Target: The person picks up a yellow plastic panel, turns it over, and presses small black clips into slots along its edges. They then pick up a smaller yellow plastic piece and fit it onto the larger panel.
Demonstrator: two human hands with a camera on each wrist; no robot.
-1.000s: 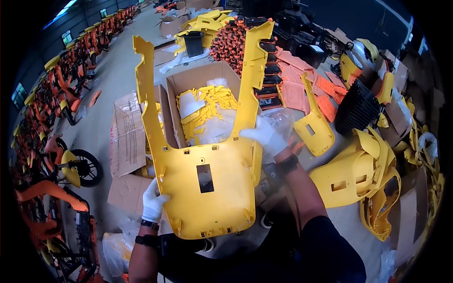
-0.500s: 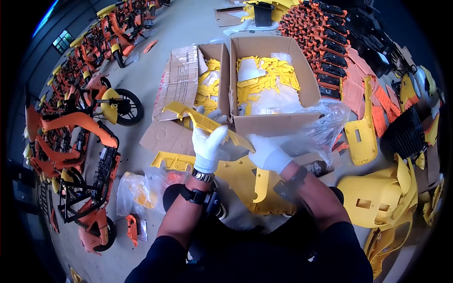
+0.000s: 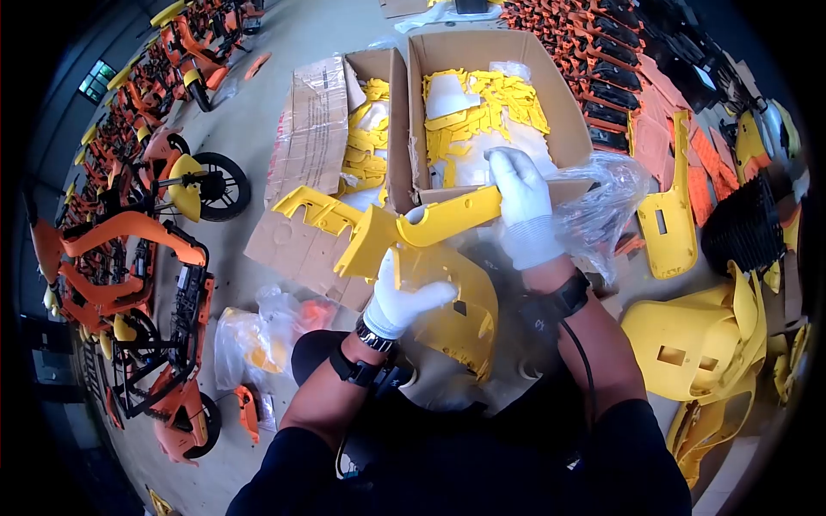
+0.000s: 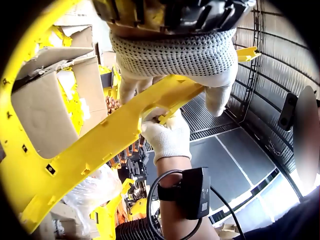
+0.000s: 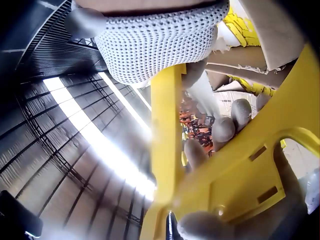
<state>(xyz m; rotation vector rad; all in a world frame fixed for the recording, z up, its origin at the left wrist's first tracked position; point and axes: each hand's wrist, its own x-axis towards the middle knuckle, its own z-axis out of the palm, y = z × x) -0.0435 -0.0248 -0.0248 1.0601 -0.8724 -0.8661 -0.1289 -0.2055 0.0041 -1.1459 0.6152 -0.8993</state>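
Observation:
A large yellow plastic body panel (image 3: 456, 305) with long arms is held tilted in front of the body, its broad part hanging low. My left hand (image 3: 400, 301), in a white knit glove, grips it near the middle, with the thumb sticking out to the right. In the right wrist view the left hand's grey fingertips (image 5: 223, 129) curl round the panel's edge. My gloved right hand (image 3: 520, 193) holds the end of one arm, up at the right. The left wrist view shows the right hand (image 4: 170, 142) behind the panel, its fingers partly hidden.
Ahead stand two cardboard boxes (image 3: 568, 142) of small yellow parts, with clear plastic wrap (image 3: 607, 206) beside them. Yellow shells (image 3: 697, 335) and another panel (image 3: 667, 224) lie at right. Orange motorbike frames (image 3: 120, 236) line the left. A bagged part (image 3: 262, 340) lies on the floor.
The panel went from facing me upright to tilted and edge-on. My right hand has risen to the arm's end; my left hand moved inward onto the panel's middle. The view shifted down.

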